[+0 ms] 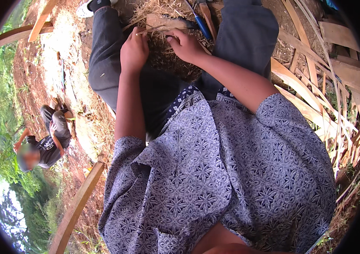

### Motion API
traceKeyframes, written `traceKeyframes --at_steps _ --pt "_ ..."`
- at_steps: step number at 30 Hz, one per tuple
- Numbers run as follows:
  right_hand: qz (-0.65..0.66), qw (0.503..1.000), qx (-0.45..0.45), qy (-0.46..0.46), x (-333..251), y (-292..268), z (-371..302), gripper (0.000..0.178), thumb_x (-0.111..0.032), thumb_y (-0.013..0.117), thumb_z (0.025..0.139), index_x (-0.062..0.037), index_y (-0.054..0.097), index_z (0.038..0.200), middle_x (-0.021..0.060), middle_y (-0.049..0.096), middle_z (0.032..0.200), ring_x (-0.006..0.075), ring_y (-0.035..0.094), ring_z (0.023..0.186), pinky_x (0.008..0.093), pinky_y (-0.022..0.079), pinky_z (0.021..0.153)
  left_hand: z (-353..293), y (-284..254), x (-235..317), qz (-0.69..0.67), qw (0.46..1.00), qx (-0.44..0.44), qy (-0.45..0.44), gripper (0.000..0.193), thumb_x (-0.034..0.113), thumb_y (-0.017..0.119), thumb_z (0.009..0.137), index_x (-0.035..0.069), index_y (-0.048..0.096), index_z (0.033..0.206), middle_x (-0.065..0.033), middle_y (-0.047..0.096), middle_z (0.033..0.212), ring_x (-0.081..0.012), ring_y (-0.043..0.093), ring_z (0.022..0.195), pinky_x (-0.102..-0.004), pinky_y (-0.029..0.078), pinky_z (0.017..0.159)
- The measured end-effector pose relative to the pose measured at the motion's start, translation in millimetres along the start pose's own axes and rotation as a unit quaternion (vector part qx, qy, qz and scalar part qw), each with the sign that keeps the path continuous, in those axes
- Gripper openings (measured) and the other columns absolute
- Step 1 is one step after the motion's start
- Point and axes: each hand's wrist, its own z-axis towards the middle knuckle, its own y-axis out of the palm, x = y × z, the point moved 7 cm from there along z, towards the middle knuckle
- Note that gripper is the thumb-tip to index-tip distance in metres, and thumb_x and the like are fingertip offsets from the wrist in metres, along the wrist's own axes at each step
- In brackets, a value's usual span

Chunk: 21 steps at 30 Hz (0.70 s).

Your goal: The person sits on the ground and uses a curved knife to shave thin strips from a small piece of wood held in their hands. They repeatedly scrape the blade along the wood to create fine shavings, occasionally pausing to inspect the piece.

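My left hand (134,51) is closed, thumb and fingertips pinched on a thin pale wood strip (150,28) between my knees. Facing it, my right hand (185,45) is also closed, with its fingers at the other end of the strip. Just beyond both hands lies a flat piece of wood (158,20) among curly shavings (146,9). To the right of it, a tool with a blue handle (202,28) rests beside a brown wooden handle (206,17). The fingertips are small and partly hidden.
Split wood strips and slats (304,91) are heaped on my right. At the left, another person (53,135) sits on the bare slope. Wooden posts (78,207) stand at the left, with green plants (2,127) behind. My dark-trousered legs (247,38) flank the work spot.
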Motion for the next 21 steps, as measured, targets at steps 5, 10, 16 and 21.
traceKeyframes --at_steps 5,10,16,21 --pt "0.017 0.996 -0.061 0.055 1 -3 6 0.029 -0.031 0.06 0.1 -0.018 0.066 0.125 0.0102 0.066 0.071 0.0269 0.068 0.067 0.0407 0.052 0.065 -1 0 2 -0.02 1.0 0.011 -0.011 0.01 0.014 0.056 0.1 0.006 0.057 0.106 -0.0194 0.068 0.089 -0.0439 0.067 0.079 -0.0519 0.053 0.064" --pt "-0.005 0.998 -0.033 0.059 -6 -7 -1 0.028 -0.028 0.06 0.101 -0.0155 0.067 0.125 0.0088 0.064 0.067 0.0217 0.065 0.059 0.0371 0.049 0.059 -2 1 9 -0.021 0.999 -0.001 -0.027 0.01 0.014 0.056 0.101 0.007 0.058 0.106 -0.0187 0.069 0.089 -0.0437 0.067 0.08 -0.0513 0.054 0.064" --pt "0.067 0.997 -0.044 0.012 -20 -19 1 0.027 -0.028 0.06 0.102 -0.0158 0.065 0.126 0.01 0.067 0.074 0.0197 0.066 0.064 0.0339 0.05 0.063 2 1 19 0.001 1.0 0.019 0.003 0.012 0.017 0.055 0.103 0.005 0.055 0.103 -0.0206 0.068 0.091 -0.0455 0.066 0.079 -0.0526 0.054 0.065" --pt "0.034 0.997 -0.048 0.058 -5 -4 -4 0.032 -0.032 0.058 0.099 -0.0154 0.066 0.125 0.0157 0.072 0.084 0.032 0.072 0.083 0.0442 0.054 0.077 -1 0 14 -0.018 1.0 0.006 -0.009 0.012 0.018 0.055 0.102 0.006 0.055 0.103 -0.0193 0.069 0.091 -0.0444 0.066 0.078 -0.0523 0.054 0.064"
